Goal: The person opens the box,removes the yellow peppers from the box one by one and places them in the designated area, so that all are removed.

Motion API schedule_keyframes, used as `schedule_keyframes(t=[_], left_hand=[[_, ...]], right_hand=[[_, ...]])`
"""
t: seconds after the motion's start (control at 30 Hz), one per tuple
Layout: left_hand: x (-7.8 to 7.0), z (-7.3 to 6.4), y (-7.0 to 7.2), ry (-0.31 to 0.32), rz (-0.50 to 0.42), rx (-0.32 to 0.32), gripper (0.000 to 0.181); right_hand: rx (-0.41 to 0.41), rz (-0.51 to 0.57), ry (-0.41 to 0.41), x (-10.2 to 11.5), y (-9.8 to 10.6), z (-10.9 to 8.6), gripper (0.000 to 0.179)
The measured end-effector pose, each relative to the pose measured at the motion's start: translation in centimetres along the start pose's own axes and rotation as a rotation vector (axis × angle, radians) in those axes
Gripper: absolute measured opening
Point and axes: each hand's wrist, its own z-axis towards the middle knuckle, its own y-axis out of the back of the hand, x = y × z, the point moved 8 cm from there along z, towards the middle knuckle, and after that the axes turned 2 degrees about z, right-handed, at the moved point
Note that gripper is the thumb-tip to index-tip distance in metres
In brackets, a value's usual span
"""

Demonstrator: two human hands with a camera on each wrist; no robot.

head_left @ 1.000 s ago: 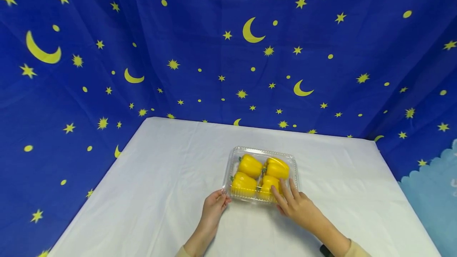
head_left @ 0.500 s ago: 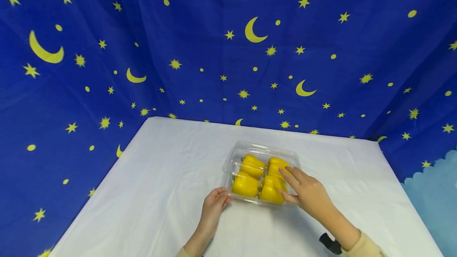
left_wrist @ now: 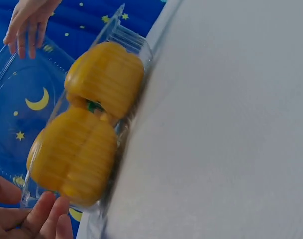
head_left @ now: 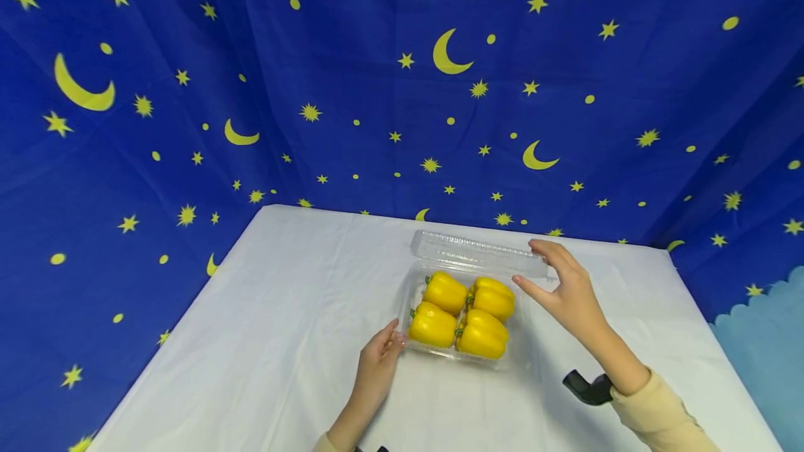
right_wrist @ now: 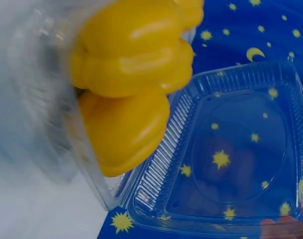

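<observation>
Walling in peppers (head_left: 482, 335), the container (head_left: 452, 353) is pinched by the left hand (head_left: 378, 361); the lid (head_left: 474, 251) is touched by the right hand's (head_left: 570, 291) wide-spread fingers, curtain (head_left: 370, 89) beyond.

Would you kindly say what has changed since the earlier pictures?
The clear lid has swung up and back off the four yellow peppers; the right hand moved farther out with it. The left hand still holds the tray by its near left corner, and the peppers stayed inside.

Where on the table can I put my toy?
Try the bare cloth left of the left hand, up to the blue curtain, or right of the right hand. Between them it's crowded: the tray holds four peppers, its lid open behind.
</observation>
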Motion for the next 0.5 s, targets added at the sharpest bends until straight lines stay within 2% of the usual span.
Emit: schedule_keyframes(t=[0.1,0.23,0.4,0.5], left_hand=[[-0.3,0.0,0.0,-0.080,0.100,-0.008,0.041],[-0.6,0.0,-0.3,-0.171,0.195,0.021,0.050],[-0.5,0.1,-0.6,-0.186,0.239,0.065,0.064],[-0.4,0.1,-0.6,-0.192,0.241,0.072,0.067]], right_hand=[[-0.005,0.078,-0.035,-1.3,0.0,1.0,0.063],[0.037,0.269,-0.122,-3.5,-0.7,2.1,0.077],[0.089,0.502,-0.255,-6.3,-1.9,2.9,0.084],[0.127,0.559,-0.313,-7.6,-2.6,3.2,0.083]])
